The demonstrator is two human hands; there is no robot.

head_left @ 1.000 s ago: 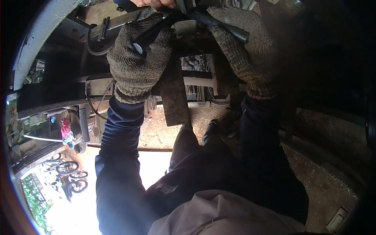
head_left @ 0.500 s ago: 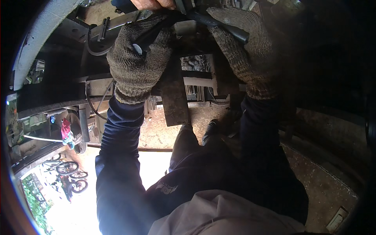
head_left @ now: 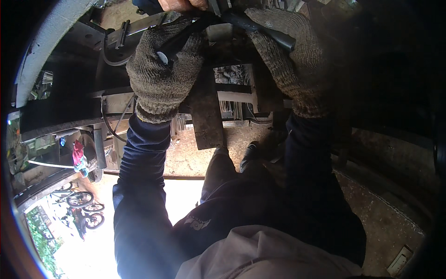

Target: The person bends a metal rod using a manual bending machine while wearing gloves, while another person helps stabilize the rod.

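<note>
- Up at the top of the view, both gloved hands are clamped on two dark tool handles: the left hand [head_left: 162,74] is wrapped round the left handle [head_left: 174,44], and the right hand [head_left: 292,65] is curled round the right handle [head_left: 260,30].
- Both handles run up toward the same spot in the dark metal frame [head_left: 116,35] of some vehicle underside. I can't see what the working ends are biting on, it's hidden behind the gloves and cut off by the picture edge.
- If I were doing this, I'd keep both wrists in line with the handles and squeeze evenly. With knit gloves on smooth grips a slip looks easy, so steady pressure, no jerking.
- A third, bare hand [head_left: 183,4] pokes in at the very top edge, clearly another person's. Worth keeping the handles clear of those fingers.
- Just below the hands a flat rusty metal plate [head_left: 206,121] hangs down.
- Count: two gloved hands, two handles, one bare hand, one plate.
- Further out, lower left in the bright daylight, there are parked motorbikes [head_left: 79,200]; I make out two or three, too small to be sure.
</note>
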